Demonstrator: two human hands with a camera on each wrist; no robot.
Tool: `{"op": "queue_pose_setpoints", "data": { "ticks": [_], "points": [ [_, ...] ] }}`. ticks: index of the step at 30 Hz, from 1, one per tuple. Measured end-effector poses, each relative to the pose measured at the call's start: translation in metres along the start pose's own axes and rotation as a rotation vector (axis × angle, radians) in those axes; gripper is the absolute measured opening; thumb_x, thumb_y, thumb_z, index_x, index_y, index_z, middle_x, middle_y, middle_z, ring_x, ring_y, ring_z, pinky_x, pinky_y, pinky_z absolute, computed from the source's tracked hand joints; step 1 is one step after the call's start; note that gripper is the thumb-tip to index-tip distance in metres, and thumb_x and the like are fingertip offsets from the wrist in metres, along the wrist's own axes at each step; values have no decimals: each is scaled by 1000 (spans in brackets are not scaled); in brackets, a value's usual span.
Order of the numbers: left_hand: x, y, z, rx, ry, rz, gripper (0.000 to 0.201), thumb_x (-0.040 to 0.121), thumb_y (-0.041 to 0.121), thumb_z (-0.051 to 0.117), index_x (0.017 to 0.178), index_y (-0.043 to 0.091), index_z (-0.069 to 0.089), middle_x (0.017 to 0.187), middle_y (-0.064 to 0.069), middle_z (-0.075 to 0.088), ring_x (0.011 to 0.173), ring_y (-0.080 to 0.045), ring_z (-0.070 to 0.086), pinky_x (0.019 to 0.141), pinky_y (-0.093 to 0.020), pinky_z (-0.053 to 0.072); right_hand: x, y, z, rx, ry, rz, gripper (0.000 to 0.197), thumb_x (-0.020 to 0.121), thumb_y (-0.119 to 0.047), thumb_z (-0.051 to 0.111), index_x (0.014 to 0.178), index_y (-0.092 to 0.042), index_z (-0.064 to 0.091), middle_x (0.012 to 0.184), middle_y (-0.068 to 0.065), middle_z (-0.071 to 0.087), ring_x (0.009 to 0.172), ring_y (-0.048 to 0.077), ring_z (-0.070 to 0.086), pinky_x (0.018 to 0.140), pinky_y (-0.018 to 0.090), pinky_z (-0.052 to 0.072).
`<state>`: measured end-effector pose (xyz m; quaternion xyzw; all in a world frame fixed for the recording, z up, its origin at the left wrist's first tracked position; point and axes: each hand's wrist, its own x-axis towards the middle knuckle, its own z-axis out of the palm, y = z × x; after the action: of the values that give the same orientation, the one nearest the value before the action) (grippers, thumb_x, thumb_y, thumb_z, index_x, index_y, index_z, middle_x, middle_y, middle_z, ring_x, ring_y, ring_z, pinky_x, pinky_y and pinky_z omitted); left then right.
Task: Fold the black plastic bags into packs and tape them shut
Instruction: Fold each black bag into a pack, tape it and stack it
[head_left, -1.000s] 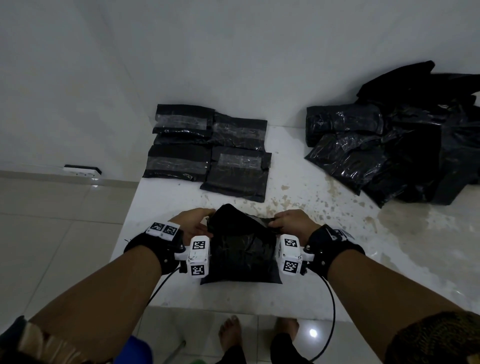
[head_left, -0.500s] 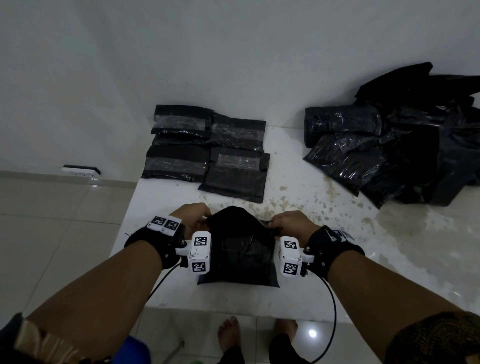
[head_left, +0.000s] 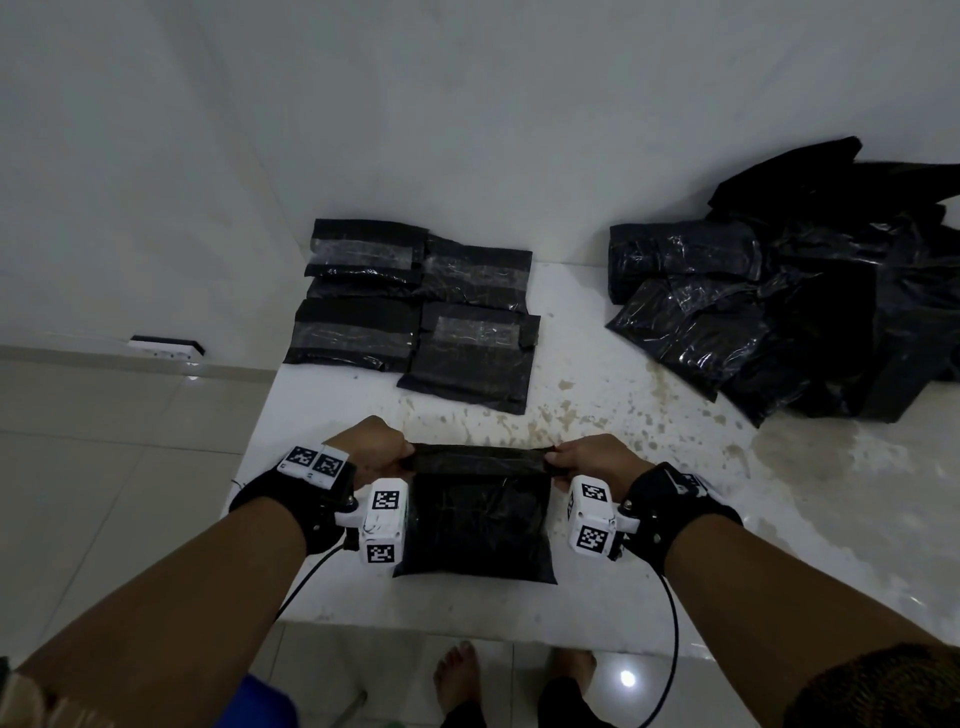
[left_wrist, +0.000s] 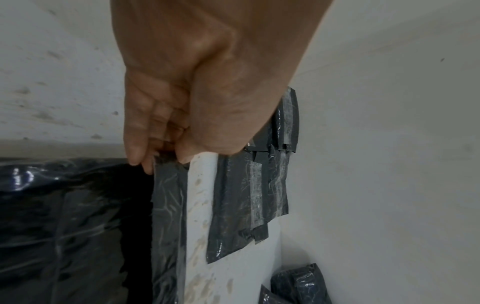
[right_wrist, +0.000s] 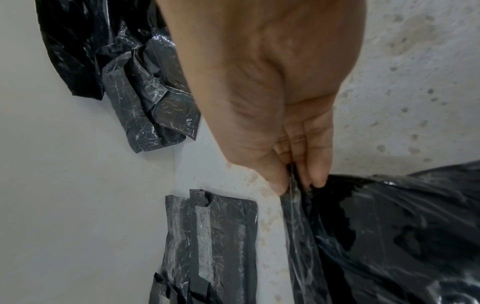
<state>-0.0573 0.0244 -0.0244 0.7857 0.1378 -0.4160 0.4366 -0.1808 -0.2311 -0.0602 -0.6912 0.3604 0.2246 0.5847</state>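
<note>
Both hands pinching the top edge of one bag, mid-fold!

The left hand (head_left: 371, 449) and right hand (head_left: 589, 462) each pinch a far corner of the black bag (head_left: 475, 519) lying flat between them on the desk (head_left: 675, 545), thumb against fingers. I judge the fold is underway; no tape on this one yet. Ahead of the hands, slightly left: four taped packs (head_left: 415, 317), done. Ahead and right: a loose pile of bags (head_left: 795, 306) waiting, count unclear.
</note>
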Motion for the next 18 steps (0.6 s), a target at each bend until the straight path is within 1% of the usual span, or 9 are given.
{"op": "queue_pose_setpoints", "data": {
  "ticks": [1, 3, 5, 7, 8, 11, 14, 17, 18],
  "points": [
    [0, -2, 2, 11, -14, 3, 13, 94, -5, 52, 82, -5, 58, 85, -22, 62, 76, -31, 64, 85, -43, 56, -4, -2, 2, 82, -10, 43, 80, 14, -35, 85, 85, -8, 63, 81, 9, 64, 72, 20, 62, 76, 32, 56],
    [1, -9, 5, 9, -43, -1, 13, 95, -5, 50, 85, -5, 57, 82, -20, 61, 71, -27, 63, 78, -38, 58, -6, -1, 3, 27, -6, 96, 50, 49, -18, 89, 88, -6, 61, 82, 8, 62, 73, 20, 61, 82, 33, 55],
    [-1, -16, 7, 1, -36, 25, 14, 95, -5, 49, 83, -1, 56, 85, -19, 62, 74, -25, 63, 74, -35, 59, -3, 3, 2, -48, -2, 107, 21, 80, -7, 75, 94, -5, 59, 82, 4, 60, 72, 17, 58, 82, 29, 54],
    [5, -24, 8, 15, -45, 46, 14, 95, -2, 53, 82, -3, 58, 98, -28, 65, 88, -32, 65, 90, -45, 56, -1, 10, 2, -96, -16, 128, 8, 95, -9, 61, 100, -6, 55, 82, 0, 57, 71, 12, 55, 81, 25, 53],
    [6, -28, 9, 14, -49, 61, 15, 95, -1, 54, 82, -4, 60, 100, -28, 65, 92, -34, 65, 95, -48, 53, -1, 13, 3, -126, -20, 128, 7, 98, -10, 58, 102, -6, 53, 82, -1, 55, 70, 10, 54, 78, 22, 52],
    [6, -37, 14, 30, -26, 99, 17, 95, -1, 54, 80, -3, 62, 86, -16, 63, 81, -26, 62, 92, -43, 54, -2, 18, 9, -185, 0, 136, 6, 99, -13, 57, 101, -8, 53, 79, -2, 54, 67, 7, 52, 60, 15, 47],
    [9, -41, 20, 42, 46, 143, 19, 94, -1, 56, 76, -1, 63, 81, -11, 61, 84, -28, 60, 93, -44, 53, 0, 24, 16, -182, 52, 122, 8, 96, -16, 60, 99, -11, 56, 79, -2, 56, 66, 8, 54, 56, 17, 48],
    [10, -41, 22, 78, 31, 167, 11, 94, -2, 53, 89, 5, 61, 88, -11, 61, 83, -24, 59, 82, -38, 55, -1, 28, 19, -149, 105, 115, 10, 92, -17, 65, 96, -11, 59, 78, 0, 59, 65, 12, 57, 55, 21, 49],
    [12, -41, 22, 89, 27, 172, 12, 93, -3, 53, 88, 6, 60, 92, -12, 61, 80, -22, 60, 78, -35, 56, -2, 28, 19, -133, 121, 118, 10, 91, -16, 67, 93, -10, 59, 76, 1, 59, 62, 12, 57, 54, 22, 49]
  ]
}}
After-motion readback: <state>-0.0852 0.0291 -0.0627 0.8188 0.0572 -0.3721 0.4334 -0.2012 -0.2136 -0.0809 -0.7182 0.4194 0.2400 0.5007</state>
